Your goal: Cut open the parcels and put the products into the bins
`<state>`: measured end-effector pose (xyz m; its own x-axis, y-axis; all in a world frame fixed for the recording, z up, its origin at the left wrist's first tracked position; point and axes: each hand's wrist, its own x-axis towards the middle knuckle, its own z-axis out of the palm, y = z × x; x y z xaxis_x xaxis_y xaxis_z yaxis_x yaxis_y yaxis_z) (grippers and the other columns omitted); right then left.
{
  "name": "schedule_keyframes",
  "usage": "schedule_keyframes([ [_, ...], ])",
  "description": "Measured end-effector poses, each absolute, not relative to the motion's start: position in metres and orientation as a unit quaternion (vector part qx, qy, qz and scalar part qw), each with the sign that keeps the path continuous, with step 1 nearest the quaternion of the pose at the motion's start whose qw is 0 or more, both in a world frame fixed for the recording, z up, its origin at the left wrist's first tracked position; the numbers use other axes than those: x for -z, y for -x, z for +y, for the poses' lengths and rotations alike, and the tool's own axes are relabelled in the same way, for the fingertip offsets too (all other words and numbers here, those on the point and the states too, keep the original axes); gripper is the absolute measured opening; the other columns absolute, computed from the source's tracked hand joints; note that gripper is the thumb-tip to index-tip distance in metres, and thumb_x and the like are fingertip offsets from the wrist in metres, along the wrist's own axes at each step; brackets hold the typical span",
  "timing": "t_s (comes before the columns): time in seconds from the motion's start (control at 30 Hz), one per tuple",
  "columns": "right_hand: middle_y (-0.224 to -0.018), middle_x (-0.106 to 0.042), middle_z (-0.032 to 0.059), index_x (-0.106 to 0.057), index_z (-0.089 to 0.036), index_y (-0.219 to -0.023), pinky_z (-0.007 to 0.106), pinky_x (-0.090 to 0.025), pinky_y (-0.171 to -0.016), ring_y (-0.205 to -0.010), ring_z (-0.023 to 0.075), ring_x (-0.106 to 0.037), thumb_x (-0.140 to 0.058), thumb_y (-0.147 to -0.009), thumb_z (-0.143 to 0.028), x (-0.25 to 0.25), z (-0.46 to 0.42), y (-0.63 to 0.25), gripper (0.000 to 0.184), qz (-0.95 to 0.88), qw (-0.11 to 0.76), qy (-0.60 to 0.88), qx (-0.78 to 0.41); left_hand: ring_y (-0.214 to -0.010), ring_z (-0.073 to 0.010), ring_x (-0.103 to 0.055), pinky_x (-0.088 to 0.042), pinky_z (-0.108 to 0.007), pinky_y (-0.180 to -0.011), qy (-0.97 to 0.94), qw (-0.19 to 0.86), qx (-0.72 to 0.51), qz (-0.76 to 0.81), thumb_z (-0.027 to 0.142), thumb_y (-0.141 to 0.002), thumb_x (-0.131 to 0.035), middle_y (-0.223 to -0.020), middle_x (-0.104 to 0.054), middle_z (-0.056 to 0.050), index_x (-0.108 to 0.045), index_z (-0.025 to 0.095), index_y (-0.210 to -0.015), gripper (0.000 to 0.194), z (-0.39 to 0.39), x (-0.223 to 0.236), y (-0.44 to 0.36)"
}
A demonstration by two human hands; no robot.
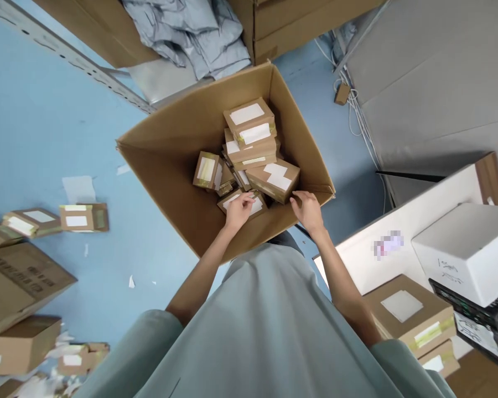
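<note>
A large, deep cardboard box (166,182) stands open in front of me, with several small labelled cartons piled inside. My left hand (239,211) hovers over a low carton (257,205) with a white label, fingers loosely bent and nothing visible in them. Beside the near right corner of a tilted carton (274,178) is my right hand (307,211), thumb and fingers apart; whether it touches that carton I cannot tell. Stacked cartons (249,116) rise behind, and a small carton (206,170) leans to the left.
Grey plastic mailing bags (191,33) fill a box beyond. Labelled cartons (83,218) and paper scraps lie on the blue floor (120,265) at left. On the right are a white box (465,243), a brown carton (406,309) and loose cables (361,121).
</note>
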<state>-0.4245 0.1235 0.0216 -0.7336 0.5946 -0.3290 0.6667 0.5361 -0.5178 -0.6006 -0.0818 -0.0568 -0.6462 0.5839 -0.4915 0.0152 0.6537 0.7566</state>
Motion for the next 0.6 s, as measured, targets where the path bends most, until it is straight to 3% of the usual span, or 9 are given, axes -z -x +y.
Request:
schedule_keyframes([
  [0.2, -0.143, -0.078, 0.0211, -0.076, -0.011, -0.145, 0.047, -0.053, -0.121, -0.133, 0.0349, -0.072, -0.061, -0.109, -0.023, 0.052, 0.181, 0.466, 0.041, 0.853, 0.195, -0.389, 0.287, -0.110, -0.0277, -0.083, -0.062, -0.040, -0.107, -0.113, 0.459, -0.317, 0.822, 0.024, -0.101, -0.072, -0.117, -0.088, -0.011, -0.082, 0.020, -0.122, 0.024, -0.028, 0.110, 0.586],
  [0.33, -0.151, -0.074, 0.0247, -0.068, -0.007, -0.154, 0.044, -0.052, -0.122, -0.141, 0.0355, -0.070, -0.061, -0.109, -0.021, 0.114, 0.217, 0.496, 0.048, 0.843, 0.260, -0.387, 0.268, -0.111, -0.0337, -0.082, -0.062, -0.041, -0.101, -0.076, 0.508, -0.287, 0.809, 0.034, -0.100, -0.077, -0.113, -0.087, -0.014, -0.083, 0.017, -0.107, 0.020, 0.008, 0.158, 0.571],
  [0.43, -0.157, -0.068, 0.0270, -0.063, -0.004, -0.157, 0.044, -0.051, -0.123, -0.146, 0.0355, -0.067, -0.062, -0.109, -0.021, 0.169, 0.239, 0.519, 0.051, 0.835, 0.304, -0.376, 0.262, -0.106, -0.0371, -0.082, -0.061, -0.042, -0.094, -0.053, 0.537, -0.271, 0.797, 0.042, -0.100, -0.075, -0.104, -0.086, -0.016, -0.080, 0.017, -0.090, 0.027, 0.031, 0.200, 0.562],
  [0.6, -0.177, -0.048, 0.0285, -0.052, -0.005, -0.167, 0.048, -0.044, -0.130, -0.159, 0.0349, -0.053, -0.059, -0.107, -0.019, 0.245, 0.259, 0.542, 0.063, 0.822, 0.347, -0.373, 0.253, -0.090, -0.0302, -0.080, -0.059, -0.034, -0.079, -0.038, 0.547, -0.303, 0.779, 0.050, -0.098, -0.077, -0.077, -0.078, -0.009, -0.077, 0.022, -0.080, 0.033, 0.050, 0.259, 0.551],
])
